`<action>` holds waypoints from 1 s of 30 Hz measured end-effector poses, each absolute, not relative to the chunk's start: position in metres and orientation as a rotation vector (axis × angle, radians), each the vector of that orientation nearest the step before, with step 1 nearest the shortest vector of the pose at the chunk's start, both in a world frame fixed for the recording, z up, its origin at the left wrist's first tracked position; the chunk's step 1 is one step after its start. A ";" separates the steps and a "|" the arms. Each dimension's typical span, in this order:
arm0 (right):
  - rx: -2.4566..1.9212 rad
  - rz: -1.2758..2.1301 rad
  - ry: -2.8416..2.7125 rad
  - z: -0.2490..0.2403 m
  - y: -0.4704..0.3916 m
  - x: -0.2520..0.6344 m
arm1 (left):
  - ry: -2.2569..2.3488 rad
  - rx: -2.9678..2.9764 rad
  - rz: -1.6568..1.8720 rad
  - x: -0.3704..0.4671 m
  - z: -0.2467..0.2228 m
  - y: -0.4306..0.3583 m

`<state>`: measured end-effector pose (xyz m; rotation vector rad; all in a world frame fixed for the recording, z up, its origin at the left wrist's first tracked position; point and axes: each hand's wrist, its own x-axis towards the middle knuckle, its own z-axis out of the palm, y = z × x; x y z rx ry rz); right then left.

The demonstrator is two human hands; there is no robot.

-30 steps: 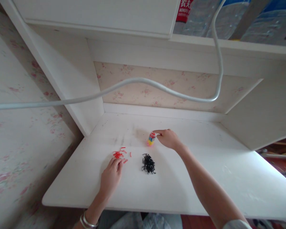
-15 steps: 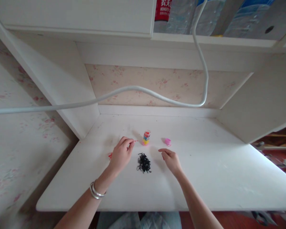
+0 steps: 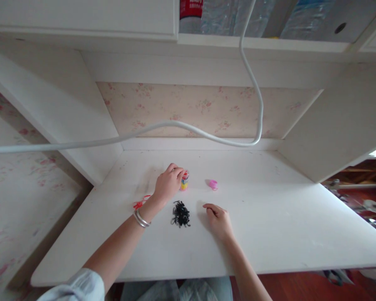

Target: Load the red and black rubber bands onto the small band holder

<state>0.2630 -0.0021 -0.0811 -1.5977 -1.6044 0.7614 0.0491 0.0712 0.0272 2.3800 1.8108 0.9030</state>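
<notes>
My left hand is at the mouth of a small clear jar, its fingertips pinched together over the rim. A red elastic band was in this pinch a moment ago; the fingers now hide most of it. Red, blue and yellow show through the jar wall. My right hand rests low over the table, fingers curled in and the index finger pointing left, holding nothing I can see. Between the hands lies a heap of black elastic bands. Several red elastic bands lie left of it, partly behind my left wrist.
A pink cap sits right of the jar on the white table. A white cable crosses the view above. Cabinet panels stand at both sides, and plastic bottles fill a shelf overhead.
My left hand has moved the red band to the right, onto the jar's mouth. My right hand has drawn slightly down, away from the cap. The whole view has shifted a little.
</notes>
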 end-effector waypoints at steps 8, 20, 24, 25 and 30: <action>-1.584 0.772 -1.578 -0.079 -0.002 0.267 | 1.839 2.406 0.827 0.051 0.028 0.070; -1.636 0.771 -1.580 -0.080 -0.003 0.263 | 1.887 2.074 1.009 -0.015 -0.008 -0.002; -1.632 0.711 -1.677 -0.067 -0.008 0.242 | 1.900 1.993 1.007 -0.036 -0.044 -0.043; -1.611 0.683 -1.737 -0.061 -0.010 0.233 | 1.913 1.972 0.998 -0.039 -0.052 -0.052; -1.528 0.553 -2.231 -0.029 -0.016 0.174 | 1.954 1.912 0.977 -0.054 -0.079 -0.080</action>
